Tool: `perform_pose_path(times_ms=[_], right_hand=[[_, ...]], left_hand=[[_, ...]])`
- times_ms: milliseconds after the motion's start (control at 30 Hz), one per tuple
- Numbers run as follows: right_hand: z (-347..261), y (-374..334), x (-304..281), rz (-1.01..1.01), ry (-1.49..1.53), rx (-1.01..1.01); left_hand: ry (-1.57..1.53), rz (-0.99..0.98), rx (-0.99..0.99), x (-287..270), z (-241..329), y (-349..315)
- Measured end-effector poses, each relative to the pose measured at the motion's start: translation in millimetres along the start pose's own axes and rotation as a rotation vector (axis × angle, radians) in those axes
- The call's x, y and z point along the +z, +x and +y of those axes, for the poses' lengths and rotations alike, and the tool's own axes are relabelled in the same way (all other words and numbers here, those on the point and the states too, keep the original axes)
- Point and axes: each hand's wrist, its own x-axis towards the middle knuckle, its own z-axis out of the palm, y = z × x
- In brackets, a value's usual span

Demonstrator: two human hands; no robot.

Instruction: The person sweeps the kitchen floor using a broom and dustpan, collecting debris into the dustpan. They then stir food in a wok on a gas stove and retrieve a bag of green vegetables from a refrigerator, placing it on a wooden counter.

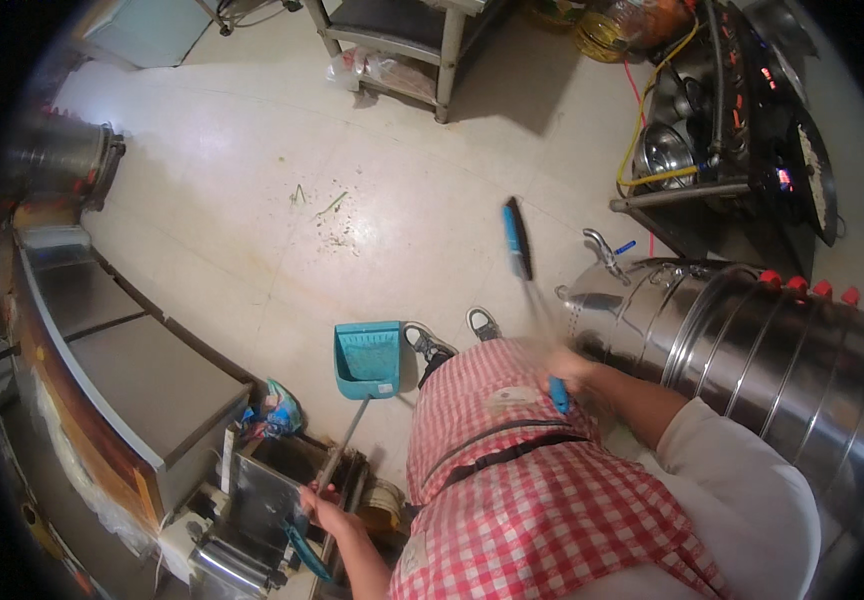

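Teal dustpan [367,358] rests flat on the pale tiled floor [252,170], just ahead of two shoes [452,335]. Its long metal handle runs back from the pan to the left hand [324,505], whose fingers are wrapped tight around the handle's end. The right hand [564,372] is blurred; its fingers are closed around the blue grip of a broom [518,240]. The brush head sits well beyond those fingers, lifted over the floor. Farther out from the brush, scattered crumbs and green scraps [330,215] lie on the tiles. A large steel drum [752,340] lies just right of the right hand. A steel counter [122,360] stands left of the left hand. A red checked apron [522,480] fills the foreground.
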Motion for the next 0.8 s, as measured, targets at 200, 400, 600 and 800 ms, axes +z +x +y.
perform_pose_path(times_ms=[200, 400, 600, 800], right_hand=[[6, -27, -4, -0.058, -0.006, -0.201], [42, -44, -7, 0.435, -0.018, -0.188], [51, 52, 13, 0.165, -0.401, -0.108], [-4, 23, 150, -0.092, 0.064, -0.027]], left_hand=[[0.082, -0.092, 0.056, 26, 33, 55], [0.103, -0.179, 0.084, 47, 40, 85], [0.090, -0.228, 0.120, 47, 43, 98], [0.063, -0.220, 0.052, 40, 52, 93]])
